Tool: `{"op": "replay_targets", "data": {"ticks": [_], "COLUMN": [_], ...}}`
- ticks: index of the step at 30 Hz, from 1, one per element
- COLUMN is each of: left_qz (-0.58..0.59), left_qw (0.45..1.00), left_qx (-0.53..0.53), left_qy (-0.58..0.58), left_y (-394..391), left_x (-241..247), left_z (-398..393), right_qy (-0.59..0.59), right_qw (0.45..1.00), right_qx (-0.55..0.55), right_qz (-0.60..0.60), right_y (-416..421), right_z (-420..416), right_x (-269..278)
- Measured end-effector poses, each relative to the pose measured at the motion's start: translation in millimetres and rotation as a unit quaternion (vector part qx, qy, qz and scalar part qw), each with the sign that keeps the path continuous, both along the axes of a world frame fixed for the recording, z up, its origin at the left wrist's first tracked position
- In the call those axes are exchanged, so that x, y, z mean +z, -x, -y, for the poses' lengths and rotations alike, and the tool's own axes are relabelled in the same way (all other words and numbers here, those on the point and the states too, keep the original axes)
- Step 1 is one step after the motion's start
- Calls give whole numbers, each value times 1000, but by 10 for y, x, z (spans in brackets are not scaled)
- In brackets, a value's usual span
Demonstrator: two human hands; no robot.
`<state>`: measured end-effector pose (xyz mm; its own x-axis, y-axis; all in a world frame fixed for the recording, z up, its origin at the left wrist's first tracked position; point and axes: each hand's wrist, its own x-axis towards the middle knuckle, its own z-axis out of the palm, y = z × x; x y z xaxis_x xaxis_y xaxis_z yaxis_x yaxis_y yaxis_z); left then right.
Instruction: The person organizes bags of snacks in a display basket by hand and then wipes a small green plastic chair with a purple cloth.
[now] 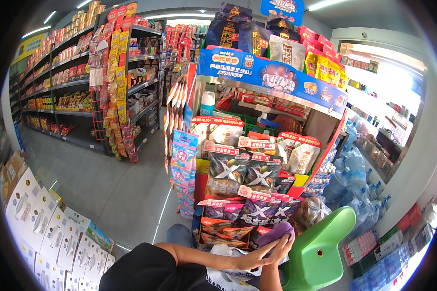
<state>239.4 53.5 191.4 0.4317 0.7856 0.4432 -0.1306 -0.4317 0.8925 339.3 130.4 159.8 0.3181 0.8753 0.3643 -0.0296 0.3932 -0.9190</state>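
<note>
My left hand (pixel 253 257) and my right hand (pixel 283 249) meet low in front of me, just right of the middle. A folded purple cloth (pixel 275 232) sticks out at the fingertips of my right hand, which grips it. Fingers of my left hand lie stretched against the right hand; whether they also pinch the cloth is hidden. Beneath my forearms is a white printed plastic bag (pixel 225 251), partly covered. Just beyond the cloth, a display rack (pixel 196 232) holds dark snack pouches (pixel 260 211) in its lower tiers.
A green moulded plastic seat (pixel 313 251) stands close to my right hand. White printed cartons (pixel 47 229) are stacked at the left. Stocked shelves (pixel 73 82) stand across the grey floor (pixel 131 196). Large water bottles (pixel 353 171) and wrapped bottle packs (pixel 389 269) line the right side.
</note>
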Motion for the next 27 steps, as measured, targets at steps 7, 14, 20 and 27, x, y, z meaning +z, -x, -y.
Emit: {"op": "replay_targets", "data": {"ticks": [7,14,20,27], "left_qz": [-139,-30,-195,-379], "left_qw": [960,901,911,924], "left_qx": [-224,-187,-29,22], "left_qy": [94,390,363,-46], "left_y": [139,477,802,451], "left_x": [-254,-1400,-1557,-1278], "left_z": [200,395,559,212], "right_qy": [64,116,210,299], "right_qw": [965,892,884,945], "right_qx": [106,221,186,-89], "right_qz": [-231,-376,-373,-95], "right_y": [-732,-1487,-1828,-1900], "right_z": [-410,-25,189,-42], "right_x": [-17,-182,-1061,-1650]}}
